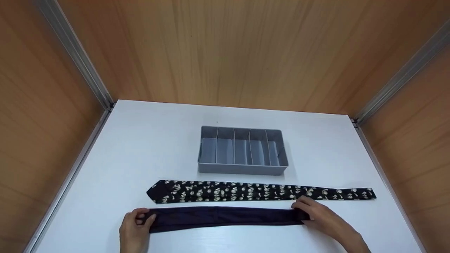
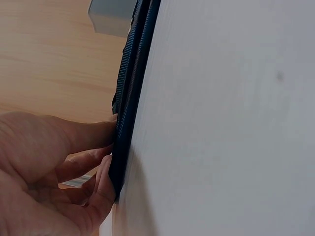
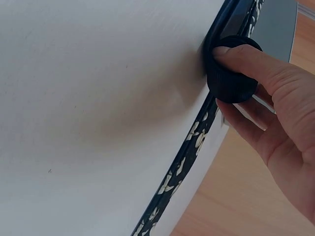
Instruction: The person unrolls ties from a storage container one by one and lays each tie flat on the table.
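A dark navy necktie [image 1: 225,216] lies stretched from left to right along the near part of the table. My left hand [image 1: 134,226] holds its left end, thumb and index finger at opposite edges; the left wrist view shows these fingertips right at the dark cloth [image 2: 125,123]. At the other end, my right hand [image 1: 321,218] pinches the tie, whose dark ribbed end [image 3: 234,78] curves over under the thumb in the right wrist view. Just beyond lies a black necktie with a pale skull-like print [image 1: 246,191], flat and roughly parallel, its pointed end to the left.
Behind the ties stands a grey box [image 1: 242,169] with several narrow compartments side by side, their floors bare. The white table [image 1: 154,140] is bounded by a wooden back panel [image 1: 225,52] and wooden side panels with metal edge strips.
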The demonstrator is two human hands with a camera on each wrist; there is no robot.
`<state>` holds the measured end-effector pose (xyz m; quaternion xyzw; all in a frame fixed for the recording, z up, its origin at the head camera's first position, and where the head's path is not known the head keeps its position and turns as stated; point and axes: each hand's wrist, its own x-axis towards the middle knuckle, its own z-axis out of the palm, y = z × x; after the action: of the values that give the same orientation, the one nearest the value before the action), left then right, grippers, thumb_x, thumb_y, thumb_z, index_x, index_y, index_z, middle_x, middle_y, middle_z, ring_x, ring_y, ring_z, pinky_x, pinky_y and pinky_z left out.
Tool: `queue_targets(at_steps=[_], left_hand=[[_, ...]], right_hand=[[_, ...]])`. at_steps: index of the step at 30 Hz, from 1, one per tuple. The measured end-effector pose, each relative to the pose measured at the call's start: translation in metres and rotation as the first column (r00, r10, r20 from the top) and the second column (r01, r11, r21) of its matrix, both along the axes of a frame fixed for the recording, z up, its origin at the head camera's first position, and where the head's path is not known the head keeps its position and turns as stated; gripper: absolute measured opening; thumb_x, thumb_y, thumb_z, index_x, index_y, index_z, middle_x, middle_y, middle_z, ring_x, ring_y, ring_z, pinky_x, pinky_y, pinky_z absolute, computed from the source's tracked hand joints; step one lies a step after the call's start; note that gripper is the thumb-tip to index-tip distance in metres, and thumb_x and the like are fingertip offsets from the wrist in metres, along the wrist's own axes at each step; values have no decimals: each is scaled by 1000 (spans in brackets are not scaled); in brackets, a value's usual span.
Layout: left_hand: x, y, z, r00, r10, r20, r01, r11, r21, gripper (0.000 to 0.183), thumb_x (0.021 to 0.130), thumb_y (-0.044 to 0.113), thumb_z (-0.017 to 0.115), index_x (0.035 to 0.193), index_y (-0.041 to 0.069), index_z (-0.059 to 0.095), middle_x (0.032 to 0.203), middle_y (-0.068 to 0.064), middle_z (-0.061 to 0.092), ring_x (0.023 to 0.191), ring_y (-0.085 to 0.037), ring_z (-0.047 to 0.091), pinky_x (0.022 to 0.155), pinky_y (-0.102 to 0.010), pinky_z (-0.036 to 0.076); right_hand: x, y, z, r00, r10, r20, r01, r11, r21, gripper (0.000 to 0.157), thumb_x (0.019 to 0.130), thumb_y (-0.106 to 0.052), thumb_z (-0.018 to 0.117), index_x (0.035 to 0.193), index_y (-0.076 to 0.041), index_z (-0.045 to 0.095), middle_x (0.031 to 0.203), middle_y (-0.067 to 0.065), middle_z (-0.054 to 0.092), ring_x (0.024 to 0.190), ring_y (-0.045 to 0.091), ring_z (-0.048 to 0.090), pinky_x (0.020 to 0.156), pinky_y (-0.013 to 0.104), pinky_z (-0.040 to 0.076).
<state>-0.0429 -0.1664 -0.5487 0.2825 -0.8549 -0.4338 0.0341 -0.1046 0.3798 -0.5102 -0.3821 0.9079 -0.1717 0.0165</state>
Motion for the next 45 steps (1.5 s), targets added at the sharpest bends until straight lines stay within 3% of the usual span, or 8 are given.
queue_targets(at_steps=[13,24,35,45], left_hand=[[-2,0,-1,999,10,31,-10,1000,4,25,91,4,76,113,-2,66,104,-16,55,96,-30,54,81,-41,46],[-2,-1,1,1000,2,26,-2,1000,4,24,92,3,76,113,-2,66,104,-17,56,97,-30,55,82,-41,48],[-2,0,0,1000,-2,18,2,1000,-6,24,91,3,76,113,-3,66,104,-17,56,97,-30,55,81,-40,48],[-2,1,1,1000,-1,22,1,1000,8,24,92,4,75,113,-3,65,105,-17,55,98,-31,53,83,-43,46]], right_hand=[[0,13,-2,997,4,-78,-4,1000,4,60,66,9,90,118,-12,69,116,3,60,99,20,65,78,36,59],[0,22,0,998,6,-70,-7,1000,-22,59,65,11,89,116,-12,69,112,-2,59,96,13,62,76,32,58],[1,33,-1,995,-26,-100,26,1000,0,62,62,12,90,115,-12,69,111,2,60,94,20,65,73,35,59],[3,41,-3,997,-28,-77,27,999,-18,65,60,15,89,115,-11,67,110,0,57,90,14,62,69,28,57]])
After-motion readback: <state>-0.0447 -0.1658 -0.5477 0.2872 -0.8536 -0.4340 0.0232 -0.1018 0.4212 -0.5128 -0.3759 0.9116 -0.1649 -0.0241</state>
